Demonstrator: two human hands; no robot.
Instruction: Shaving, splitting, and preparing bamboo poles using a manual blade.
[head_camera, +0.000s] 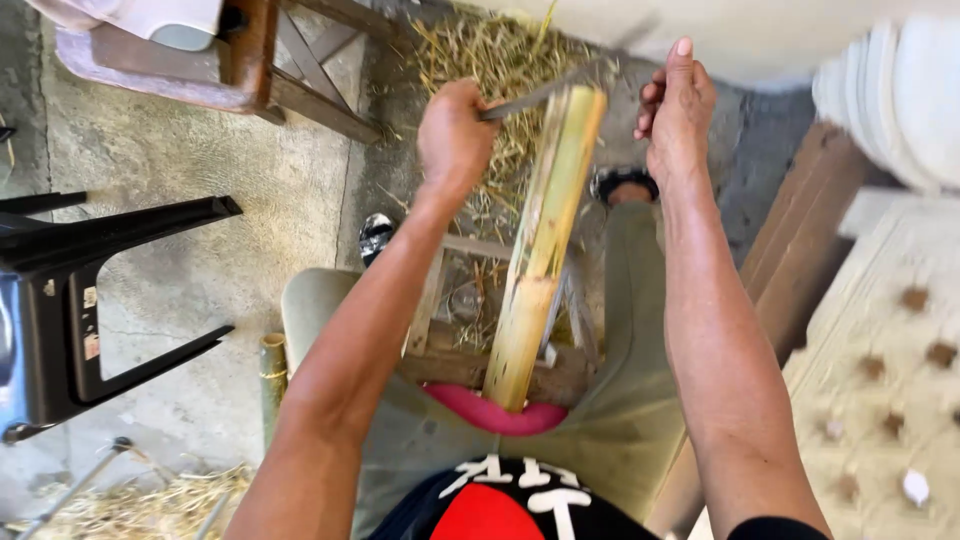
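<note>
Your left hand (455, 135) is closed around the handle of a knife (535, 95), whose blade lies across the top end of the bamboo pole (545, 235). The pole's long axis runs from 6 to 12 o'clock between your knees. Your right hand (678, 110), fingers extended and gripping nothing, hovers at 3 o'clock from the pole's top, just beside the blade tip.

Concrete floor (180, 180), grey and cracked, carries the work. Lying directly on it: dry straw shavings (500, 60) heaped at the far centre, a second scatter of straw (150, 505) at near left. A black plastic stool (70, 290) stands at left, a wooden stool (480, 350) at centre.
</note>
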